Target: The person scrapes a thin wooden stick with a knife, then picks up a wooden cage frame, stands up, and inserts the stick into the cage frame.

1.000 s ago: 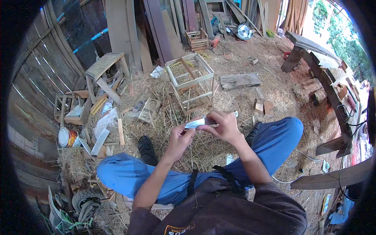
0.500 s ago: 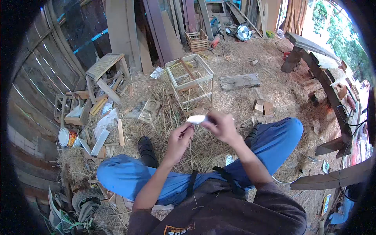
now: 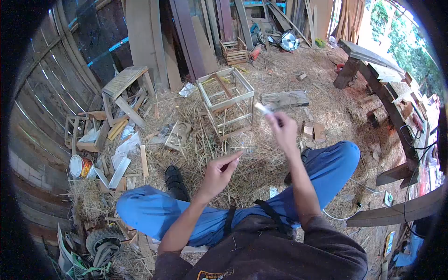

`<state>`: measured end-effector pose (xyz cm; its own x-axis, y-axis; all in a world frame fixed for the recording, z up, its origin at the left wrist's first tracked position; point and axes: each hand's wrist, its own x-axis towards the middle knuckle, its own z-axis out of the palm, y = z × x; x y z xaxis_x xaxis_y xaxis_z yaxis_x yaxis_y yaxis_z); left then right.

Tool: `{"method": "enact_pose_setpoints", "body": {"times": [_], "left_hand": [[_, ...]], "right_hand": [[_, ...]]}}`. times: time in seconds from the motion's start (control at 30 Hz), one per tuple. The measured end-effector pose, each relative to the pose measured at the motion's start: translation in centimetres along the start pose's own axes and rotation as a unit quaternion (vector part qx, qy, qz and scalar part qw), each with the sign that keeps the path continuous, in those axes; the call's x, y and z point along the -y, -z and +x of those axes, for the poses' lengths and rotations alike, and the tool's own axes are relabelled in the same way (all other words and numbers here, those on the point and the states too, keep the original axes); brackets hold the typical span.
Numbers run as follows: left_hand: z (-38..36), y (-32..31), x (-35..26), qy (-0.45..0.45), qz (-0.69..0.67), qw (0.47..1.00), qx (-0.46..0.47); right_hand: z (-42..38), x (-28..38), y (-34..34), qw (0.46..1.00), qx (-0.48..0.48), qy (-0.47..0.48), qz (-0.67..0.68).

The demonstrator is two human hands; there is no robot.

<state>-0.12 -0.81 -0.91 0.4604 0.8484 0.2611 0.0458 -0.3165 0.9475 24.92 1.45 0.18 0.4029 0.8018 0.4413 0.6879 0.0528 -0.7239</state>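
Observation:
My right hand (image 3: 283, 130) is raised in front of me, its fingers pinched on a small white strip (image 3: 262, 108) that points up and to the left. What the strip is made of I cannot make out. Lower and to the left, my left hand (image 3: 220, 176) is held in the air with its index finger stretched out and the thumb near it; I see nothing between them. Beyond both hands, a wooden frame with legs (image 3: 226, 102) stands on the straw-covered ground, touched by neither hand.
A small wooden stool (image 3: 123, 81) stands at the left among scrap wood. A plank (image 3: 284, 98) lies right of the frame. Along the right runs a heavy workbench (image 3: 396, 112) with cables. A tin can (image 3: 80, 165) sits at the left. Tall boards (image 3: 144, 42) lean at the back.
My hands have come apart. The right one has moved up and to the right with the white strip, while the left has let go of it and dropped slightly, its index finger now extended.

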Motion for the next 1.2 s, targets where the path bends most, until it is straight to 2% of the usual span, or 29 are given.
{"method": "enact_pose_setpoints", "body": {"times": [0.1,0.13,0.23,0.27,0.33,0.43,0.57,0.6,0.7,0.73,0.83,0.97,1.03,1.17,1.2], "left_hand": [[0.3,0.1,0.3,0.071,-0.052,0.996,-0.011],[0.3,0.1,0.0,0.111,-0.084,0.99,-0.026],[0.1,0.5,-0.2,0.148,-0.12,0.981,-0.037],[0.1,0.7,-0.3,0.158,-0.096,0.982,-0.032],[0.3,0.3,0.5,0.11,-0.072,0.991,-0.034],[0.3,0.2,1.0,0.081,-0.021,0.996,-0.042],[0.5,0.9,0.0,0.025,0.043,0.997,-0.063],[0.6,1.1,-0.5,0.014,0.056,0.996,-0.069],[0.6,1.4,-1.2,-0.04,0.085,0.99,-0.107],[0.5,1.4,-1.4,-0.056,0.101,0.987,-0.115],[0.7,1.4,-2.2,-0.092,0.141,0.978,-0.124],[0.9,0.9,-2.1,-0.107,0.182,0.969,-0.125],[0.8,0.7,-1.9,-0.106,0.197,0.966,-0.127],[1.1,0.0,-1.7,-0.096,0.209,0.964,-0.13],[1.2,0.0,-1.6,-0.1,0.211,0.964,-0.13]], "right_hand": [[0.0,-0.8,0.9,0.995,-0.04,0.01,0.087],[-0.9,-0.6,0.2,0.989,-0.048,0.058,0.125],[-3.3,1.2,-0.7,0.982,0.111,0.127,0.084],[-3.9,2.0,-1.1,0.979,0.131,0.139,0.075],[-4.5,3.2,-1.7,0.97,0.171,0.163,0.053],[-4.1,3.6,-2.0,0.96,0.154,0.213,0.1],[-0.3,2.7,-0.3,0.977,0.109,0.164,0.077],[0.2,4.7,1.3,0.982,0.131,0.093,0.096],[0.7,6.0,1.9,0.965,0.143,0.214,0.042],[0.9,6.9,2.3,0.957,0.184,0.226,0.003],[1.6,7.1,2.5,0.976,0.165,0.122,0.077],[-0.5,3.9,-0.4,0.976,0.157,0.116,0.096],[-1.3,3.8,-0.4,0.976,0.165,0.093,0.11],[0.7,2.6,0.3,0.986,0.109,0.04,0.119],[-0.2,2.7,-0.1,0.985,0.128,0.046,0.104]]}}
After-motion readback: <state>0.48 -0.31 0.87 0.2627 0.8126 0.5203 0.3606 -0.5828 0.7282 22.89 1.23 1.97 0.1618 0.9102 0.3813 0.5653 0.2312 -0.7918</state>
